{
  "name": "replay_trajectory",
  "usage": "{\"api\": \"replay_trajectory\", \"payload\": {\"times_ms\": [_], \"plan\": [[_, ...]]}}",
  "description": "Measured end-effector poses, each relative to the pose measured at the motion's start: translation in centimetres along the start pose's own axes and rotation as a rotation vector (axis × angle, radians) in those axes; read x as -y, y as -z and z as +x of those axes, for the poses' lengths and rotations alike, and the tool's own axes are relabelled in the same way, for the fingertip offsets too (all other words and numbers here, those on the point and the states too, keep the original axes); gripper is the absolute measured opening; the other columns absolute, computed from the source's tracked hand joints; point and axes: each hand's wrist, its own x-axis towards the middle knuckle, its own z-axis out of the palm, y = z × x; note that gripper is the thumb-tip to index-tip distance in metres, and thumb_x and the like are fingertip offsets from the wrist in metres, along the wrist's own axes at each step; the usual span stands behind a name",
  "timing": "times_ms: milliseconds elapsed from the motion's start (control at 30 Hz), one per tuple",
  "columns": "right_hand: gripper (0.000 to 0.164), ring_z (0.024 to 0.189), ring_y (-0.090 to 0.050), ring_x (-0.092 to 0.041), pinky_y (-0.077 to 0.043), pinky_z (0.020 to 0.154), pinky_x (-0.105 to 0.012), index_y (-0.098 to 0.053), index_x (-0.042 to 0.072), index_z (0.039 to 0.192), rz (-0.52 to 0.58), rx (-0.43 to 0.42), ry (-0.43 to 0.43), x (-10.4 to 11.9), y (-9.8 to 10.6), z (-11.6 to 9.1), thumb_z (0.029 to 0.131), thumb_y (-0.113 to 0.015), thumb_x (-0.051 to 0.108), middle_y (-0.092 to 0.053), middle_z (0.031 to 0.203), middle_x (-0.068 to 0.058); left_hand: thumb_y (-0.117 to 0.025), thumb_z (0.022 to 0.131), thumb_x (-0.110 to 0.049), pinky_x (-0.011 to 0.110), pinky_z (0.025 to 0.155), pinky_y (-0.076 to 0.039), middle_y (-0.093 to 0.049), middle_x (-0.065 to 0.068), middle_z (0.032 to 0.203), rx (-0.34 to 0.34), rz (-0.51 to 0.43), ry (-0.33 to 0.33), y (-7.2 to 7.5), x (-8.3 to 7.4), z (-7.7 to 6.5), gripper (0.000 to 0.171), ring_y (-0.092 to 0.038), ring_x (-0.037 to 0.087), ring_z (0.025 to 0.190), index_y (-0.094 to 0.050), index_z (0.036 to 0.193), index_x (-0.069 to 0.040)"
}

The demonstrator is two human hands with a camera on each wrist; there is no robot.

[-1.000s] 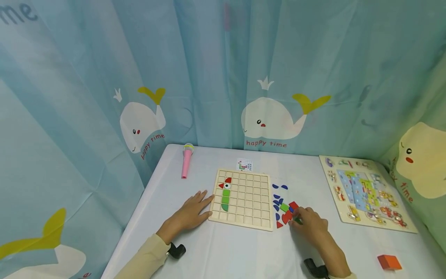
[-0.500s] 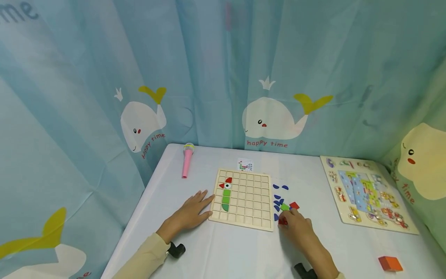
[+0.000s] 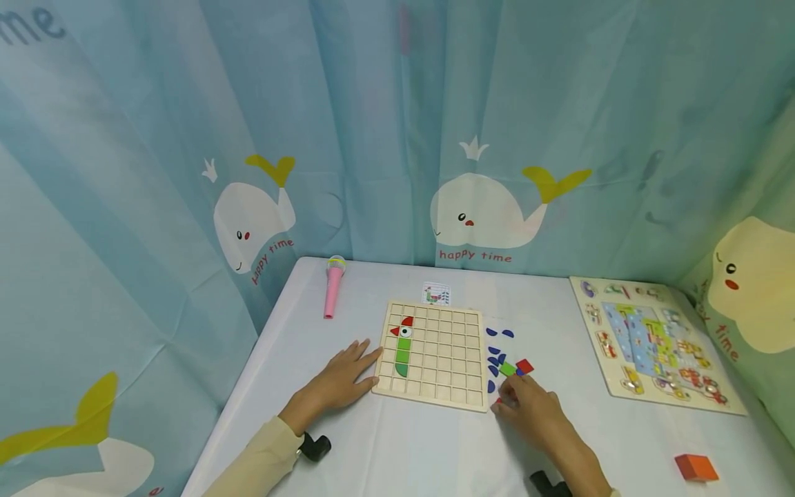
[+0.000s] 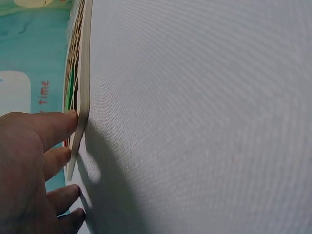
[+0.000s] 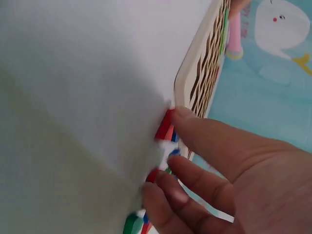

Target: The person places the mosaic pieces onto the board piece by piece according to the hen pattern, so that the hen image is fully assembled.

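My left hand (image 3: 340, 379) lies flat on the table, straight fingers touching the left edge of a wooden grid board (image 3: 447, 379). A bird-like column in the board has a white eye piece (image 3: 405, 332), green squares (image 3: 403, 344) and a dark green quarter piece (image 3: 401, 370). My right hand (image 3: 535, 407) reaches down over loose pieces at the board's right. In the right wrist view its thumb tip touches a red piece (image 5: 165, 126), while bent fingers reach another red piece (image 5: 153, 175); thumb and fingers stand apart. A green piece (image 5: 132, 224) lies beyond them.
Blue half-round pieces (image 3: 491, 387), a green square (image 3: 507, 368) and a red square (image 3: 524, 366) lie beside the board. Behind it is a picture card (image 3: 436, 293). A pink microphone (image 3: 332, 290), puzzle board (image 3: 611, 373) and orange block (image 3: 695, 467) lie farther off.
My right hand has moved left from the dark green piece to the red pieces near the board's corner, mostly covering them. My left hand has stayed at the board's edge.
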Motion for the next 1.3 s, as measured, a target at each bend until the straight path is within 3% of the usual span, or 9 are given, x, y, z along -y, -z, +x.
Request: {"api": "replay_trajectory", "payload": {"times_ms": [200, 400, 633, 1000, 1300], "plan": [[0.027, 0.086, -0.057, -0.026, -0.053, 0.08, -0.047, -0.068, 0.007, 0.117, 0.035, -0.046, -0.011, -1.3, 0.0, 0.4, 0.093, -0.08, 0.012, -0.06, 0.11, -0.014, -0.057, 0.109, -0.04, 0.059, 0.129, -0.023, -0.029, 0.013, 0.173, 0.003, -0.004, 0.009, -0.2, 0.2, -0.1, 0.062, -0.022, 0.039, 0.161, -0.04, 0.165, -0.02], [0.027, 0.091, -0.059, -0.027, -0.06, 0.084, -0.047, -0.069, 0.005, 0.116, 0.025, -0.066, -0.002, -1.5, -0.2, 0.6, 0.091, -0.076, -0.004, -0.058, 0.109, -0.014, -0.057, 0.109, -0.04, 0.059, 0.129, -0.024, -0.029, 0.013, 0.173, 0.005, -0.004, 0.006, -0.4, 0.3, 0.0, 0.062, -0.021, 0.038, 0.162, -0.039, 0.165, -0.02], [0.024, 0.089, -0.058, -0.026, -0.059, 0.082, -0.044, -0.071, 0.008, 0.108, -0.018, -0.045, 0.031, -1.5, 0.0, 0.4, 0.089, -0.08, -0.002, -0.057, 0.101, -0.009, -0.057, 0.108, -0.041, 0.059, 0.129, -0.024, -0.029, 0.013, 0.173, 0.002, 0.002, 0.011, -0.3, 0.2, 0.0, 0.063, -0.022, 0.038, 0.162, -0.04, 0.165, -0.02], [0.034, 0.09, -0.058, -0.024, -0.06, 0.089, -0.049, -0.071, 0.001, 0.123, -0.049, 0.07, -0.041, -1.8, 1.2, 0.2, 0.092, -0.081, 0.007, -0.061, 0.11, -0.012, -0.058, 0.108, -0.04, 0.06, 0.128, -0.024, -0.029, 0.013, 0.173, -0.002, -0.004, 0.007, -0.2, 0.1, 0.0, 0.062, -0.022, 0.039, 0.161, -0.04, 0.165, -0.02], [0.025, 0.088, -0.059, -0.024, -0.06, 0.09, -0.051, -0.071, -0.002, 0.115, -0.068, 0.008, 0.058, -2.3, 1.3, -0.1, 0.091, -0.078, -0.001, -0.061, 0.105, -0.013, -0.058, 0.108, -0.04, 0.06, 0.128, -0.024, -0.03, 0.012, 0.173, 0.0, -0.005, 0.012, -0.1, 0.0, -0.1, 0.062, -0.022, 0.038, 0.162, -0.04, 0.165, -0.021]]}}
